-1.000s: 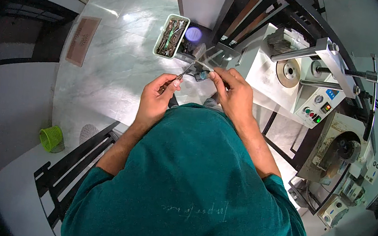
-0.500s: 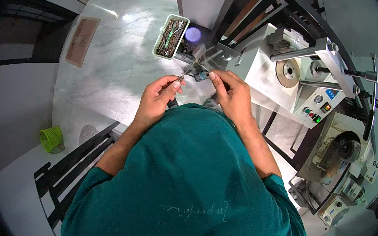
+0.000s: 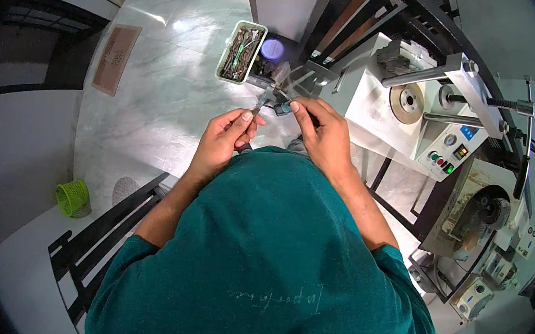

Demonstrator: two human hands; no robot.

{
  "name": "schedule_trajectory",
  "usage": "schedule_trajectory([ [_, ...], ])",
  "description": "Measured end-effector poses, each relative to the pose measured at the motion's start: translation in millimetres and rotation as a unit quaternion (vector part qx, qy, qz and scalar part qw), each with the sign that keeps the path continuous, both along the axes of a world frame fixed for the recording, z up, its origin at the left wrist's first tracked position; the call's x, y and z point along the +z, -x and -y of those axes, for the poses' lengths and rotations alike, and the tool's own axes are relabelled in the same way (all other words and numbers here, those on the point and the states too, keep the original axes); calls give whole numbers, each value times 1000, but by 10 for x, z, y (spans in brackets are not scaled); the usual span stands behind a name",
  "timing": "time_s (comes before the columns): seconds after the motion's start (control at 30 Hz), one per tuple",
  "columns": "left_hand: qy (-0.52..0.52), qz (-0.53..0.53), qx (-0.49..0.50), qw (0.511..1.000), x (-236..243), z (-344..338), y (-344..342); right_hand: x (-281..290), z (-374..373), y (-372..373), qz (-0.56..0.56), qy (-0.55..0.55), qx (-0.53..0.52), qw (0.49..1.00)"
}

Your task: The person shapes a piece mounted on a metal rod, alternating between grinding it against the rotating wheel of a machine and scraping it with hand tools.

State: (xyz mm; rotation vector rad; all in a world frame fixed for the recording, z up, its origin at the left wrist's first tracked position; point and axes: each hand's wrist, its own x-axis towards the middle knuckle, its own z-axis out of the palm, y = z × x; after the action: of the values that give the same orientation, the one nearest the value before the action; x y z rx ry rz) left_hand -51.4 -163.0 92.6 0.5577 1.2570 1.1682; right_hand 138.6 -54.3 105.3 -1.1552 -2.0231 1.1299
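Observation:
My left hand (image 3: 223,137) pinches a small slim dark piece (image 3: 256,109) with a pale, see-through upper end between thumb and forefinger. Its exact kind is too small to tell. In my right hand (image 3: 324,134), thumb and forefinger close on a thin stick-like tool (image 3: 284,93), whose far end points up and left toward the piece. Whether the two touch cannot be made out. Just beyond the fingers lies a small dark blue-grey object (image 3: 281,109), partly hidden by my right hand. Farther off stands a pale green tray (image 3: 220,64) full of brown bits, with a green-handled item on top.
A jar with a purple lid (image 3: 272,49) stands beside the tray. To the right is a white machine (image 3: 368,106) with metal rods, a round disc and lit buttons. A green basket (image 3: 72,197) and black slatted furniture (image 3: 109,242) are at the left.
The piece in my left hand now points more upright, its pale end showing more. My right hand has shifted slightly left, with the stick tool tilted up-left.

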Motion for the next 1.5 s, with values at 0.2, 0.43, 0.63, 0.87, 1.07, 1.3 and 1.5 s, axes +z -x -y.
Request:
schedule_trajectory([
  [0.2,24,15,-29,999,44,1,35,-5,-18,4,12,-7,-9,1000],
  [0.43,35,76,-32,996,-34,-8,63,42,-36,-10,-12,19,-9,1000],
  [0.63,44,126,-34,991,-93,-34,56,-46,-25,-11,-24,47,11,999],
  [0.87,47,152,-38,987,-120,-27,85,-60,-13,6,-12,-15,52,998],
  [1.07,46,128,-43,990,-140,-27,70,-86,-71,12,4,7,-31,1000],
  [1.3,44,154,26,987,-248,-141,29,-229,7,164,-148,226,42,962],
  [1.5,28,114,-34,992,-162,-464,-11,-57,-187,356,-118,245,178,946],
])
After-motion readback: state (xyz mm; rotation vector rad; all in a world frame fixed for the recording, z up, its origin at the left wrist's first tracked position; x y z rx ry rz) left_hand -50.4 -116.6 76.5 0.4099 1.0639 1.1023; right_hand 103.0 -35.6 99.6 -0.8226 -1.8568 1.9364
